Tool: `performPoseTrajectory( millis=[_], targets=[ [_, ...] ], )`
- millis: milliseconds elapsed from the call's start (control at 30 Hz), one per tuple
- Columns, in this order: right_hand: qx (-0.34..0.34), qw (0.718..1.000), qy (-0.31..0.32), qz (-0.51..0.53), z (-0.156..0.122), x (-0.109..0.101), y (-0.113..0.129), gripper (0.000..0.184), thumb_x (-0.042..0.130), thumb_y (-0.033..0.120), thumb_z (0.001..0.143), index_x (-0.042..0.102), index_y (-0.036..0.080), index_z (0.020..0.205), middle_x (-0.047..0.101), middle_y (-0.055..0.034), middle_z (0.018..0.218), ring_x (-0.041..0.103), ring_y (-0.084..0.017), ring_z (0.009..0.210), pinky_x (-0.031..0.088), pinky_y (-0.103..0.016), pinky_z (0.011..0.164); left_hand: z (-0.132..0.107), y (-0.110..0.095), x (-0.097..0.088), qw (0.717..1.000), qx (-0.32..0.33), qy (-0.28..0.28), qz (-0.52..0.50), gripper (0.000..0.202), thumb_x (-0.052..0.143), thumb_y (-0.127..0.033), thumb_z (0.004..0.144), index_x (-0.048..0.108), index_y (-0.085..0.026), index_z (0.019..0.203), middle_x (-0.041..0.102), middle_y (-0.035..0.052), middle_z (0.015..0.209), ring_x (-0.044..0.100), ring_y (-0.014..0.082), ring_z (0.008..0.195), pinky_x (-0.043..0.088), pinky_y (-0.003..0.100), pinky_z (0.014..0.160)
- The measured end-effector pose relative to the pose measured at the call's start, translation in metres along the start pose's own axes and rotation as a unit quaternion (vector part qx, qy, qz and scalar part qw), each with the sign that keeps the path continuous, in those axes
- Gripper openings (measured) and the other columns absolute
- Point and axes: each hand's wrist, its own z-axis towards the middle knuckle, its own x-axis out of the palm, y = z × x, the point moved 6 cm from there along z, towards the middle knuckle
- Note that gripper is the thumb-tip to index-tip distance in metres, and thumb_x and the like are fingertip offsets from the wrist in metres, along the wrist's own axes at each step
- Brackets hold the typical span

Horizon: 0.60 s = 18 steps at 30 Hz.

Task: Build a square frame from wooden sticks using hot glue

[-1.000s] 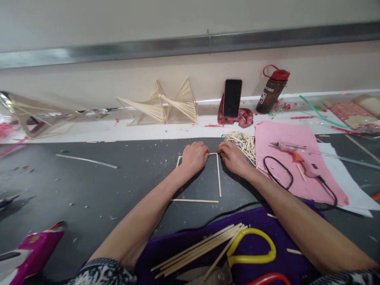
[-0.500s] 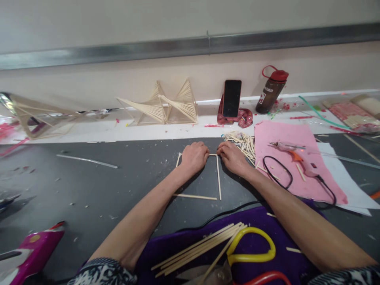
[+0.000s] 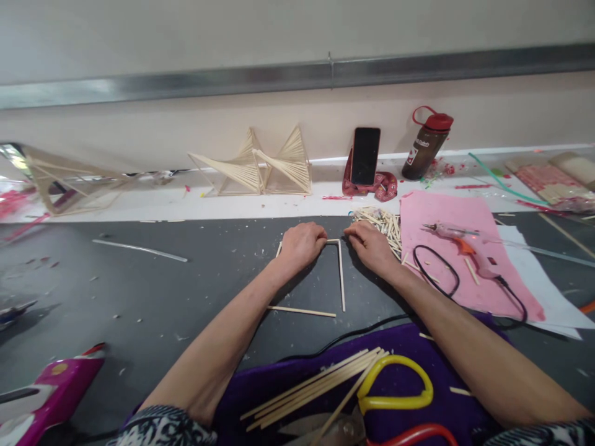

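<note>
Thin wooden sticks form a square outline on the dark grey tabletop. My left hand (image 3: 301,243) is closed on the far stick (image 3: 333,241), pinching it near its middle and covering its left part. At the far right corner, this stick meets the right-side stick (image 3: 342,275). The near stick (image 3: 307,311) lies with its right end apart from the right-side one. Behind my left hand and forearm, most of the left-side stick (image 3: 279,249) is hidden. Just right of the corner, my right hand (image 3: 370,248) rests with curled fingers, nothing visible in them.
Short stick pieces (image 3: 383,226) lie heaped beside my right hand. A glue gun (image 3: 469,248) rests on pink sheet (image 3: 432,207). Nearer me are long sticks (image 3: 311,390) and yellow-handled scissors (image 3: 395,406) on purple cloth (image 3: 446,365). Stick models (image 3: 283,167), a phone (image 3: 365,155) and a bottle (image 3: 425,148) stand behind.
My right hand has drawn slightly right, off the far right corner of the stick outline. My left hand stays on the far stick. The near stick's right end sits slightly farther from the right-side stick.
</note>
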Motion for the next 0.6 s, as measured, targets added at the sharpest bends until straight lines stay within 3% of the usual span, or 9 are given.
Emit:
performPoseTrajectory(
  millis=[300, 600],
  targets=[
    [-0.05, 0.992, 0.075, -0.089, -0.0039, 0.0103, 0.0103, 0.026, 0.044, 0.022, 0.089, 0.069, 0.019, 0.097, 0.063, -0.0081, 0.097, 0.053, -0.019, 0.094, 0.041, -0.033, 0.082, -0.0004, -0.0054, 0.0018, 1.0, 0.006, 0.002, 0.015, 0.026, 0.042, -0.03, 0.087, 0.068, -0.024, 0.091, 0.067, 0.0041, 0.097, 0.06, 0.0198, 0.092, 0.045, 0.029, 0.076],
    [-0.027, 0.999, 0.021, -0.028, -0.0014, 0.0052, 0.0041, 0.023, 0.046, 0.017, 0.088, 0.067, 0.018, 0.097, 0.062, -0.0072, 0.097, 0.056, -0.017, 0.092, 0.044, -0.03, 0.081, -0.0018, -0.0017, -0.0006, 1.0, 0.005, 0.003, 0.029, 0.026, 0.042, -0.03, 0.087, 0.068, -0.024, 0.091, 0.067, 0.0036, 0.095, 0.06, 0.02, 0.091, 0.045, 0.029, 0.074]
  ],
)
